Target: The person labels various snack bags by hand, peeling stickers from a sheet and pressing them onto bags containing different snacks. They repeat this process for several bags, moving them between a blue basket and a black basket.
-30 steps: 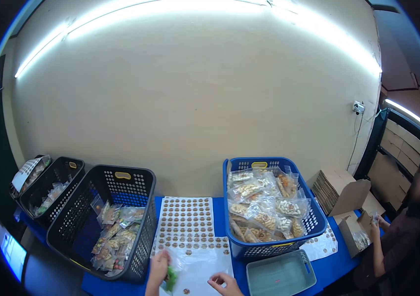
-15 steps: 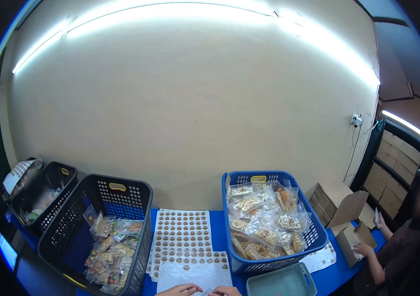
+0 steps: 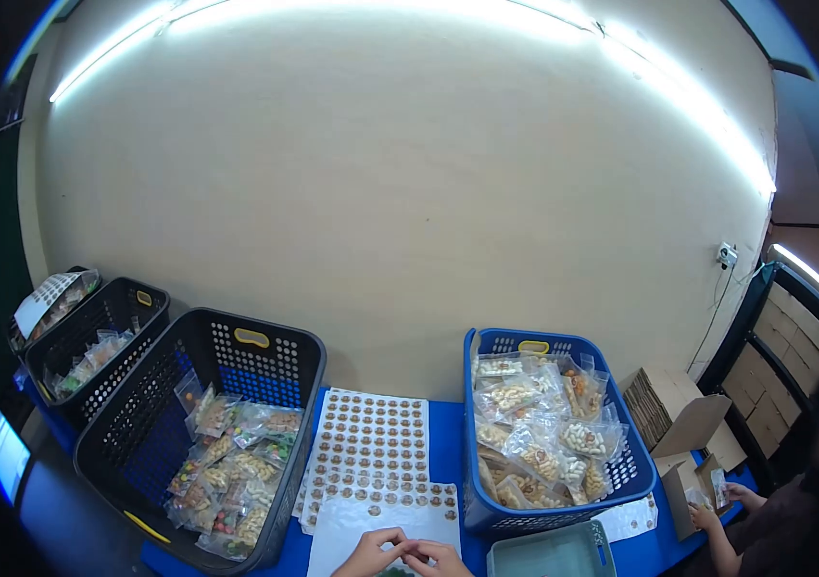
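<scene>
At the bottom centre, my left hand point(image 3: 375, 553) and my right hand point(image 3: 436, 557) meet with fingertips pressed together. What they pinch is too small and too covered to make out. A greenish patch shows just below the fingers, cut off by the frame edge. Under the hands is the blank white part of a sticker sheet point(image 3: 344, 527). Behind it lie more sheets with rows of round brown stickers point(image 3: 376, 433). A large black basket point(image 3: 305, 385) with small bags of snacks point(image 3: 236, 471) stands left of my hands.
A blue basket point(image 3: 515, 522) full of clear snack bags point(image 3: 539, 423) stands to the right, with a grey-green tray point(image 3: 544, 556) before it. At the far right a person's hands point(image 3: 707, 519) hold a small packet over an open carton point(image 3: 683, 495). More black baskets point(image 3: 106, 370) stand far left.
The view has shifted, so the table items appear farther right. My hands have come together at the fingertips. The other person's packet has come down to the carton.
</scene>
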`<move>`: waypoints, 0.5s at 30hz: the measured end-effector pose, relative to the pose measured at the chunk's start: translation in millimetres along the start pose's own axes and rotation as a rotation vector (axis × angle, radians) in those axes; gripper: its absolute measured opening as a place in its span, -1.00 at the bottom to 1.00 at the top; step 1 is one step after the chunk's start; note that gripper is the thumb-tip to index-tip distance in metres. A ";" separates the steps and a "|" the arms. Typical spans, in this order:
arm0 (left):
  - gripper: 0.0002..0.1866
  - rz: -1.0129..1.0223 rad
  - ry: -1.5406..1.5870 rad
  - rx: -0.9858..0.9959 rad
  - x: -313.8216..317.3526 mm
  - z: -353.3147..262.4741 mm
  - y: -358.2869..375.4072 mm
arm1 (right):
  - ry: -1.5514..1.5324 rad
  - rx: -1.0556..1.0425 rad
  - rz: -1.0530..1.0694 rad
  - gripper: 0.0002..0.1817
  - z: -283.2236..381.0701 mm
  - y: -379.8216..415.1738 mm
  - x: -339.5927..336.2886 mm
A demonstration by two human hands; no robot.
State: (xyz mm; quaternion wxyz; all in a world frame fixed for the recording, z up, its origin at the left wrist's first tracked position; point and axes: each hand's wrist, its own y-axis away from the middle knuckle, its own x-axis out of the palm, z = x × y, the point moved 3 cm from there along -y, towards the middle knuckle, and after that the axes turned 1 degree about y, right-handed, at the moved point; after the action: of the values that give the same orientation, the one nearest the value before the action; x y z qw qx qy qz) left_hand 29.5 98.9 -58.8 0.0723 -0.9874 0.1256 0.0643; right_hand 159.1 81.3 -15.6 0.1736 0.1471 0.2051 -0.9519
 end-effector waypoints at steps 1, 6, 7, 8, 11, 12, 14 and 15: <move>-0.83 -0.085 0.043 -0.011 4.5 11.2 5.2 | 0.023 0.021 0.032 -0.81 0.0 -0.2 -1.5; -0.88 -0.431 -0.077 0.026 12.5 14.6 19.8 | 0.101 0.026 0.002 -0.76 -7.1 8.5 3.1; -0.89 -0.523 -0.035 0.056 10.1 14.3 20.8 | 0.131 0.103 0.097 -0.79 -11.5 10.4 2.8; -0.90 -0.597 0.001 0.037 3.9 19.5 21.3 | 0.159 0.182 0.192 -0.78 -16.9 11.1 1.1; -0.88 -0.658 -0.138 0.133 -11.8 -2.8 19.2 | 0.210 0.139 0.241 -0.78 -10.6 12.4 -4.9; -0.87 -0.684 -0.183 0.168 -16.1 -7.8 17.5 | 0.221 0.081 0.218 -0.78 -3.0 11.6 -7.2; -0.87 -0.704 -0.207 0.211 -21.9 -25.3 14.2 | 0.144 0.017 0.116 -0.80 17.6 9.0 -14.5; -0.86 -0.697 -0.219 0.247 -22.3 -31.9 13.3 | 0.139 -0.003 0.095 -0.80 21.2 9.4 -17.8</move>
State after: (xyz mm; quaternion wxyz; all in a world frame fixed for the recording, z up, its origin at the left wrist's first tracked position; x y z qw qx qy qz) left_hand 8.1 86.5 -25.9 0.2211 -0.9419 -0.2194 0.1254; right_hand 174.3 68.7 5.9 0.2043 0.2223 0.2107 -0.9298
